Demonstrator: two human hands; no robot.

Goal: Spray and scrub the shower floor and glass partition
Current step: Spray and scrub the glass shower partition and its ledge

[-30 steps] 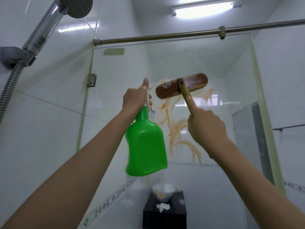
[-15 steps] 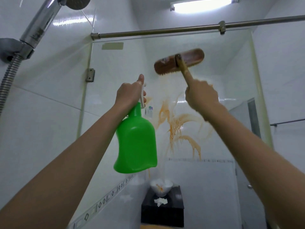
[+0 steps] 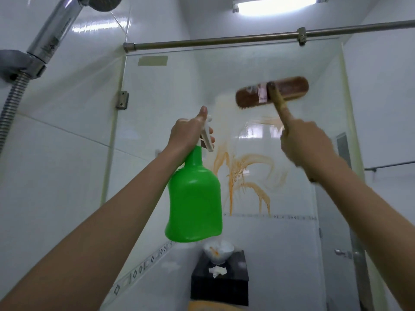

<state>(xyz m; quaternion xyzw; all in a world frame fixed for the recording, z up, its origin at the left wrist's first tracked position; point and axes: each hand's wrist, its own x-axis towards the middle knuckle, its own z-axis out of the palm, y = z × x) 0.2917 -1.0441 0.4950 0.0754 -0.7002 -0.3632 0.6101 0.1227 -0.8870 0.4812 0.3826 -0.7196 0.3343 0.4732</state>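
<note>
One clear glass partition (image 3: 179,97) fills the middle of the view, flat and smooth, set between glossy white wall tiles (image 3: 56,164) and topped by one round metal rail (image 3: 224,40). Orange-brown smears (image 3: 242,173) run down the glass in curved streaks and thin drips. At upper left, one shiny chrome shower handset (image 3: 54,34) sits in a grey holder, with one ribbed metal hose (image 3: 11,104) hanging below it. Two bare forearms reach up from the bottom edge. The left hand (image 3: 186,135) grips the neck of one bright green plastic spray bottle (image 3: 194,198), squat and wide-shouldered, thumb raised beside its pale trigger head; the bottle is held up in front of the glass. The right hand (image 3: 303,144), slightly blurred, is curled tight around the pale wooden handle of one scrubbing brush (image 3: 285,88), whose long, rounded brown head lies against the upper glass, above most of the smears. Low down, seen through the glass, one black box (image 3: 220,281) carries one small white bowl (image 3: 217,251) stained orange inside, with a crumpled white scrap beside it. One small metal hinge (image 3: 122,99) joins the glass edge to the wall
</note>
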